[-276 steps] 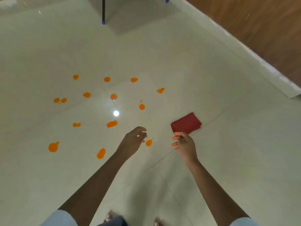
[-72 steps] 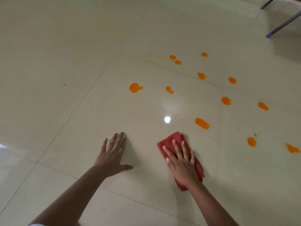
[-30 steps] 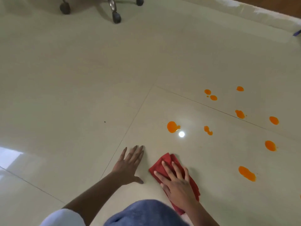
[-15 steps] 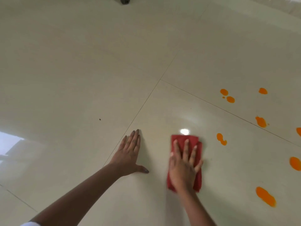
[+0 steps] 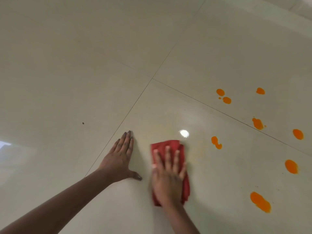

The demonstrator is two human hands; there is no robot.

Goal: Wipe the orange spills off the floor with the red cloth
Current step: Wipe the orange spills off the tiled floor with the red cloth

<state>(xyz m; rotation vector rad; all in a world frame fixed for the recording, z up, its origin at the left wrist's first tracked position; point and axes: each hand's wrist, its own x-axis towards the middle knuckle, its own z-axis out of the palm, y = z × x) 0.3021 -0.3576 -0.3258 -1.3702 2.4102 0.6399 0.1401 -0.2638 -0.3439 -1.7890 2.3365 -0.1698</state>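
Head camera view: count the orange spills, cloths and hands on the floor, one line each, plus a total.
Orange spills: 8, tiny specks aside
Red cloth: 1
Hands: 2, the left hand and the right hand
Total: 11

Right hand [image 5: 168, 181] flat on cloth [image 5: 162, 145], cloth on floor [image 5: 67, 65]. Left hand [image 5: 118, 161] flat on floor just left of it. Spills [image 5: 214, 140] all to the right, the nearest near the cloth's far corner and apparently clear of it; cloth edge blurred.
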